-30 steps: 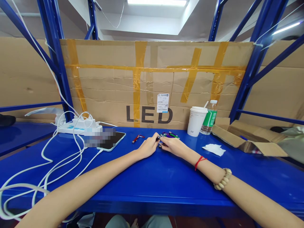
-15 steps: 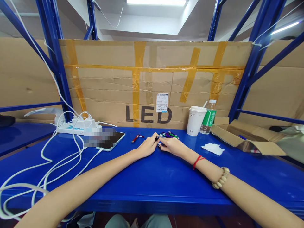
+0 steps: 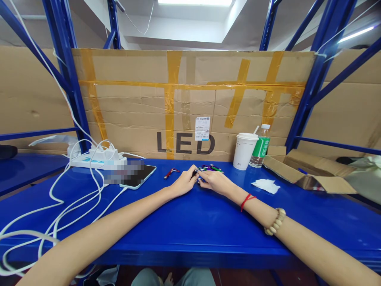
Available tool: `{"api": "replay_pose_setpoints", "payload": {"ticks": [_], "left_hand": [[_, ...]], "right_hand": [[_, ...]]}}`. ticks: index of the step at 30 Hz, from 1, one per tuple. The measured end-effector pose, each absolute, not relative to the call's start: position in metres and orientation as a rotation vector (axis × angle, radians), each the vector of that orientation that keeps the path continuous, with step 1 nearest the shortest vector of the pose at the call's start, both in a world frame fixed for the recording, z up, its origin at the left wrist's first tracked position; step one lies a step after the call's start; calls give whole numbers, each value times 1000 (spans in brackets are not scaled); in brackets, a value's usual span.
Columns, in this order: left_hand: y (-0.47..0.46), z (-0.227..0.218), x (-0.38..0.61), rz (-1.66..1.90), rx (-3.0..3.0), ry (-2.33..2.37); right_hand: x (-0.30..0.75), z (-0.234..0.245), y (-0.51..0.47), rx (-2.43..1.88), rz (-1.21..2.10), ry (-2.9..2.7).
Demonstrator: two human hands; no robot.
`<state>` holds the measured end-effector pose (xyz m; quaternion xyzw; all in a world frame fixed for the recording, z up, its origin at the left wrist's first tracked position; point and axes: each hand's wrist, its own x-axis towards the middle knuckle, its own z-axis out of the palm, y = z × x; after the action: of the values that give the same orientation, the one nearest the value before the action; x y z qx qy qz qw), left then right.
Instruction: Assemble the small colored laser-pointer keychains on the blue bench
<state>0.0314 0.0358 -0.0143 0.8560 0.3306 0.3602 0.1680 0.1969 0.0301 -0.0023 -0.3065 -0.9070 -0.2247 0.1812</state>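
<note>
My left hand (image 3: pixel 185 181) and my right hand (image 3: pixel 216 180) meet fingertip to fingertip over the middle of the blue shelf (image 3: pixel 190 222). Both have their fingers drawn together in a pinch. Something small and dark seems to sit between them, but the fingers hide most of it. Just behind my right hand lies a heap of small shiny sticks (image 3: pixel 214 168) in green, purple and other colours, partly covered by that hand. A small red metallic stick (image 3: pixel 169 174) with a short piece angled off its end lies left of my left hand.
A phone (image 3: pixel 139 177) and a white power strip (image 3: pixel 98 161) with looping cables (image 3: pixel 56 198) occupy the left. On the right stand a white paper cup (image 3: pixel 244 153) and a water bottle (image 3: pixel 260 147), near a crumpled tissue (image 3: pixel 266 185) and an open cardboard box (image 3: pixel 309 169). Cardboard (image 3: pixel 133 107) walls the back.
The view has shifted very slightly. Both hands stay together at the same spot, with only tiny finger movement; the objects around them lie as before.
</note>
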Motion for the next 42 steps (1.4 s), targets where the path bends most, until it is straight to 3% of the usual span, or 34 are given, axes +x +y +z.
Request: {"api": "replay_pose_setpoints", "payload": {"ticks": [11,42], "left_hand": [[31,-11,32,1184,2494,1096],[25,-6,32,1188,2420,1315]], "right_hand": [[200,0,29,-915,-641,-2560],[202,0,26,-917,-478,-2441]]}}
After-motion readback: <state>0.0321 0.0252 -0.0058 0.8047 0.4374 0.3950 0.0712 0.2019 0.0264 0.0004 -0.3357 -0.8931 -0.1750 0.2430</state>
